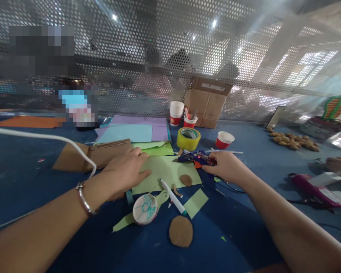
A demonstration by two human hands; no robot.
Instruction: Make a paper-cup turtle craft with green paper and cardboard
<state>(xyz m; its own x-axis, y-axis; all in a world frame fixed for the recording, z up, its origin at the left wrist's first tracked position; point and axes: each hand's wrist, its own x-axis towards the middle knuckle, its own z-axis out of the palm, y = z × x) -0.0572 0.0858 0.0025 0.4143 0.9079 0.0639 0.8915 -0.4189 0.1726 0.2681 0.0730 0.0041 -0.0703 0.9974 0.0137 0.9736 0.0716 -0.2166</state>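
Observation:
My left hand (129, 168), with a silver bangle at the wrist, rests on the left edge of a light green sheet (156, 170), beside a folded piece of cardboard (102, 153). Fingers closed, my right hand (220, 165) holds a dark blue glue gun (197, 157) with a small red light, at the sheet's right edge. Between the hands lie a white marker (173, 197) and a small brown oval (185, 180). Nearer me are a round white piece with teal drawing (145, 209), a cardboard disc (181, 231) and a green paper rectangle (196, 203).
Behind the sheet stand yellow tape (188, 139), stacked cups (176, 113), a red-white cup (224, 140) and a cardboard box (207, 102). Purple paper (160, 127) lies back left. A white cable (45, 135) crosses the left. Another person's hand (337, 165) is at far right.

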